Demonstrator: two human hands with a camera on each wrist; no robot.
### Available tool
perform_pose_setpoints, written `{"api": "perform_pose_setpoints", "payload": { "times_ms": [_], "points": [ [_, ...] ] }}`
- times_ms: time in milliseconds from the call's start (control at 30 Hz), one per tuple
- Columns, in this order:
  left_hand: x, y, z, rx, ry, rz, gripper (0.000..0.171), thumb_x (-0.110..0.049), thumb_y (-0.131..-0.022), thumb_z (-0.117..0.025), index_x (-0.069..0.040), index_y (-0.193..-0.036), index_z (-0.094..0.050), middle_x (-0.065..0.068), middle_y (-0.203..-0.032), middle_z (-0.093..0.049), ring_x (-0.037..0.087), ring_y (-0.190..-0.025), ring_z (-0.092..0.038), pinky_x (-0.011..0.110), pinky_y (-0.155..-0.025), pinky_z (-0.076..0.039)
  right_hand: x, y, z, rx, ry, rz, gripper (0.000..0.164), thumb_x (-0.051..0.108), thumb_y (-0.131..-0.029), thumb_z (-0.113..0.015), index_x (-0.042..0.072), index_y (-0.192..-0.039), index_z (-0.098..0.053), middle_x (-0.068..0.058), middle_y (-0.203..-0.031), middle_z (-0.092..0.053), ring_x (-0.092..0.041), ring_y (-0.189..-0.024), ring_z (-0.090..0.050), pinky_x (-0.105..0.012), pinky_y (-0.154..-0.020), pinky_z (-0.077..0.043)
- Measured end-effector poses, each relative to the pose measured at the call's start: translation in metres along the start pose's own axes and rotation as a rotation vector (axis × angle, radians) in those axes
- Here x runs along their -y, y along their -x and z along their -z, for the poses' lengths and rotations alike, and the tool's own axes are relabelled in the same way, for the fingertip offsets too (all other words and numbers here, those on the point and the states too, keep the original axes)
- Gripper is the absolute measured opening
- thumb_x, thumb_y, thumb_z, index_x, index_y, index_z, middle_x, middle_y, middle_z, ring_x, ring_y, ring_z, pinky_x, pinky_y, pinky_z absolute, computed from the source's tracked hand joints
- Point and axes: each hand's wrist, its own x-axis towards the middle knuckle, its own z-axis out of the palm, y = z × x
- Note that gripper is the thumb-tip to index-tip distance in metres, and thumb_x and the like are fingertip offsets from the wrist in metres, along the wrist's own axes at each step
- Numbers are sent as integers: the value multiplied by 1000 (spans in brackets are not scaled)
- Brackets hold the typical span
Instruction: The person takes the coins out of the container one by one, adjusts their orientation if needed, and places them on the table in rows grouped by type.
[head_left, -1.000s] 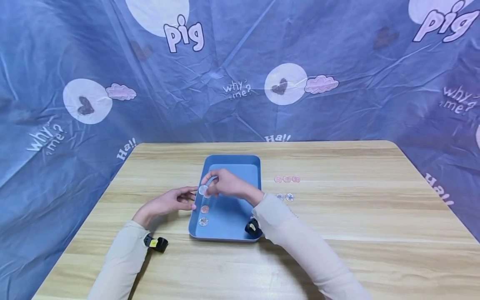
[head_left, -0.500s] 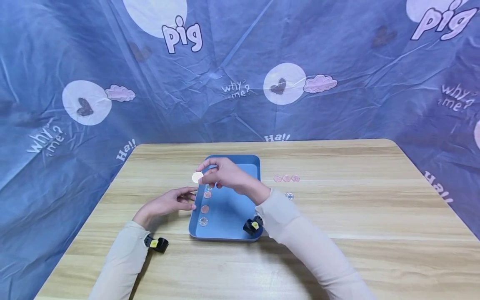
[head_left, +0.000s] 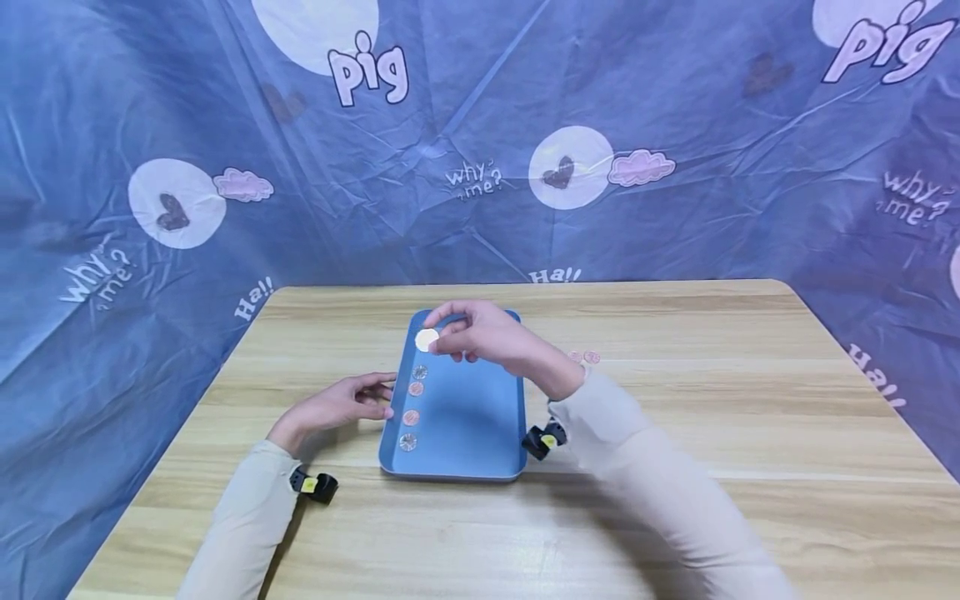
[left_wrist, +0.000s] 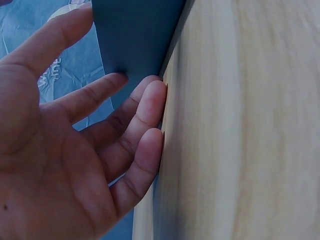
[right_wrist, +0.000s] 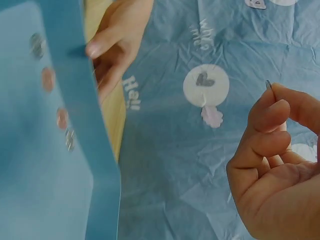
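Observation:
My right hand [head_left: 483,337] pinches a silver coin [head_left: 427,340] between thumb and fingertips above the far left part of a blue tray [head_left: 480,408]. The right wrist view catches this coin [right_wrist: 268,85] as a thin edge at the fingertips. Below it, silver and copper coins stand in a column along the tray's left side, among them a silver one [head_left: 420,372] and a copper one [head_left: 411,417]. My left hand [head_left: 337,408] lies at the tray's left wall, thumb and fingertips against it. In the left wrist view its fingers [left_wrist: 150,107] are loosely extended.
Right of the tray, copper coins [head_left: 592,357] lie on the wooden table [head_left: 675,400], partly covered by my right forearm. A blue printed cloth [head_left: 480,233] hangs behind the table and down its sides.
My right hand, with the silver coin, has lifted from low over the tray's left side and moved towards its far end, then rightward. The left hand stays in place.

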Motion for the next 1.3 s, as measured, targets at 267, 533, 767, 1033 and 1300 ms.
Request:
{"api": "perform_pose_setpoints", "payload": {
  "times_ms": [267, 533, 767, 1033, 1300],
  "points": [
    [-1, 0, 1, -16, -11, 9, 74, -27, -89, -69, 0, -148, -32, 21, -130, -56, 33, -120, -53, 46, -103, -43, -15, 24, 34, -1, 44, -34, 35, 6, -87, -65, 1, -121, -58, -1, -77, -63, -13, -62, -48, -22, -55, -40],
    [-1, 0, 1, -18, -7, 6, 75, -27, -89, -69, 1, -148, -32, 21, -131, -56, 34, -121, -53, 47, -104, -42, -26, 46, 66, -44, 96, -74, 38, 6, -86, -66, -1, -122, -58, 3, -77, -62, -10, -60, -48, -20, -54, -36],
    [0, 1, 1, -12, -7, 9, 75, -27, -90, -68, 1, -148, -31, 21, -131, -55, 33, -120, -53, 46, -103, -43, -40, 67, 89, -116, 149, -116, 38, 8, -86, -67, -4, -120, -55, 2, -77, -61, -9, -63, -50, -21, -55, -38],
    [-2, 1, 2, -15, -7, 4, 75, -27, -89, -69, 2, -148, -31, 22, -131, -55, 35, -121, -52, 48, -104, -42, -65, 88, 108, -175, 170, -170, 38, 7, -86, -66, -5, -120, -53, 6, -74, -62, -9, -62, -51, -21, -53, -37],
    [-1, 0, 1, -13, -10, 13, 75, -27, -90, -68, 1, -149, -31, 22, -131, -55, 34, -122, -52, 49, -105, -41, -98, 103, 122, -200, 175, -239, 40, 7, -85, -66, -4, -121, -52, 1, -75, -63, -11, -62, -54, -22, -53, -38]
  ]
}}
